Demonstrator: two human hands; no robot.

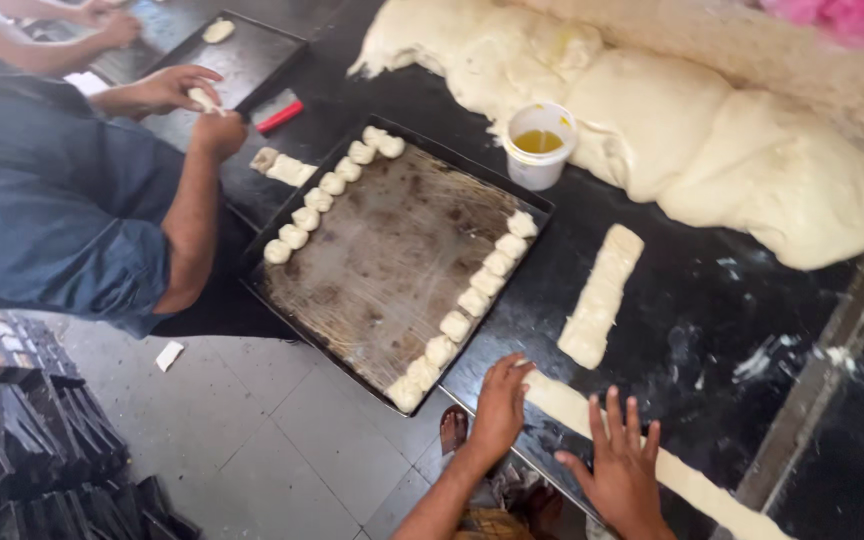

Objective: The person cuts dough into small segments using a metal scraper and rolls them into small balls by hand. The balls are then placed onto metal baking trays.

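My left hand (pixel 501 400) & right hand (pixel 620 468) lie flat, open, holding nothing, both on a long dough strip (pixel 552 395) at the black table's (pixel 712 300) edge, near the tray (pixel 392 255).

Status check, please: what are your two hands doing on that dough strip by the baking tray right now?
Left hand pressing the long dough strip, nothing in its grip. Right hand spread flat, fingers open, beside the strip. Baking tray close at left, dough pieces along its edges.
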